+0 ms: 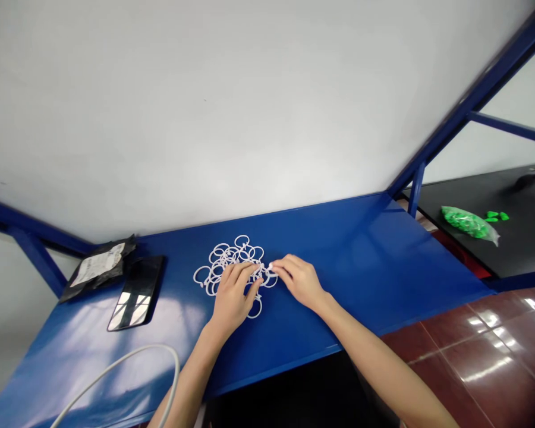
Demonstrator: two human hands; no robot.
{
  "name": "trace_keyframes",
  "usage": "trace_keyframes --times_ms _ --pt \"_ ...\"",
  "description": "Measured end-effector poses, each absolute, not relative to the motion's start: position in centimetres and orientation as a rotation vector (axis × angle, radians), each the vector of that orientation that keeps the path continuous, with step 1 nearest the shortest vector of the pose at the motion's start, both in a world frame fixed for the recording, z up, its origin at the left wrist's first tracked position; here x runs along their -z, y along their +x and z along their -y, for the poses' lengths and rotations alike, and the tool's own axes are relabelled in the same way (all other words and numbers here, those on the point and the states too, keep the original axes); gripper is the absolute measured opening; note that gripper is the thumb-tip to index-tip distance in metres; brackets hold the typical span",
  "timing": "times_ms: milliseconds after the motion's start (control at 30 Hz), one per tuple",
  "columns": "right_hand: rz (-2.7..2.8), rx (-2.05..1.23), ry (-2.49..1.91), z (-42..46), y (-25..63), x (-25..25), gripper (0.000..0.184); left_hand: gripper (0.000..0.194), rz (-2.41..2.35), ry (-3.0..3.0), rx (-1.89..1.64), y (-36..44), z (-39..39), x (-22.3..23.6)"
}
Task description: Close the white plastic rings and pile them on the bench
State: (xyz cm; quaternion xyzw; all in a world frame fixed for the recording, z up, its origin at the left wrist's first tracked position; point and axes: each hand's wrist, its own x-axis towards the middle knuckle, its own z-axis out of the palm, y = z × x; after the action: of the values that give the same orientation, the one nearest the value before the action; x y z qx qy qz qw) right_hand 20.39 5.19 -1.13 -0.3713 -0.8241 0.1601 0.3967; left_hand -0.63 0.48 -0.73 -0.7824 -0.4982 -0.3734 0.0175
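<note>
Nearest you, lower left of the frame: one white cable (175, 356), looped; next, at centre, your left hand (232, 297), thumb and forefinger slightly parted over the white rings (220, 245) heaped on the blue tabletop (325, 238), its hold impossible to tell, and your right hand (303, 282), thumb and forefinger pinched on a small white piece (270, 267) at the heap's right edge. Advisable handling: left fingertips steadying close to that piece, right pinch light, neighbouring rings kept from snagging. Beyond, at left: one phone (138, 291), one black parcel (100, 264); far right: one bag of green pieces (468, 224).
</note>
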Motion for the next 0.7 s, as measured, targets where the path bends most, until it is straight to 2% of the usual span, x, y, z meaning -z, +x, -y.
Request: trace_keyframes --times_ms 200,333,433,600,700 --pt "1.964 -0.071 -1.602 -8.5 24.4 1.7 0.034 0.012 1.574 -2.426 0.914 -0.9 -0.4 1.6" --pt "1.895 0.089 -1.834 -9.3 25.9 2.0 0.030 0.008 1.571 -2.430 0.879 -0.7 -0.5 2.1" --pt "1.872 0.099 -1.743 -8.8 25.2 1.7 0.030 0.008 1.576 -2.427 0.877 -0.9 -0.6 2.1" --pt "2.089 -0.134 -1.323 -6.7 21.8 1.3 0.023 0.013 1.562 -2.462 0.821 -1.2 -0.7 2.1" --pt "2.203 -0.248 -1.160 -5.6 20.3 1.4 0.020 0.023 1.578 -2.424 0.783 -1.4 -0.8 2.2"
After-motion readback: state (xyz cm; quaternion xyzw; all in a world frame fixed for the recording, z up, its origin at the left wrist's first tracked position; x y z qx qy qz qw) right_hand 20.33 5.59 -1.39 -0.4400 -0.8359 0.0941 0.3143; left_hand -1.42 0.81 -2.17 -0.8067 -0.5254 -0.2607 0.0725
